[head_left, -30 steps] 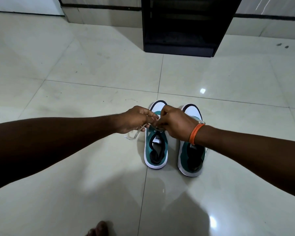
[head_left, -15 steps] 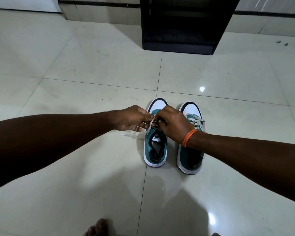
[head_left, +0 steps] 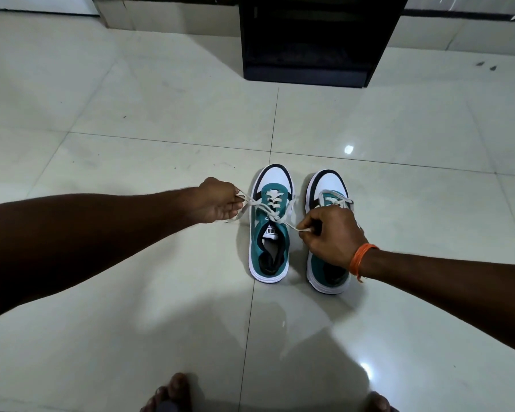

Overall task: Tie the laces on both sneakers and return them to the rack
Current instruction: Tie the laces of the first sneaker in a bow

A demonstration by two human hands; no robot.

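Two teal and white sneakers stand side by side on the tiled floor, toes pointing away from me. On the left sneaker [head_left: 269, 233] a knot in the white laces [head_left: 272, 217] sits over the tongue. My left hand [head_left: 219, 203] is to the left of that shoe, closed on a lace loop pulled out sideways. My right hand [head_left: 330, 234] is closed on the other lace end, between the shoes, and covers the middle of the right sneaker [head_left: 329, 197]. The right sneaker's laces lie over its front; I cannot tell whether they are knotted.
A black open-fronted rack [head_left: 309, 40] stands on the floor straight ahead of the shoes, against the wall. My bare toes [head_left: 173, 391] show at the bottom edge. Glossy pale floor tiles [head_left: 131, 99] spread all around the shoes.
Both hands were bunched together over the left sneaker's laces. Now they have drawn apart, left hand to the left and right hand to the right and nearer me, stretching the laces out from the knot.
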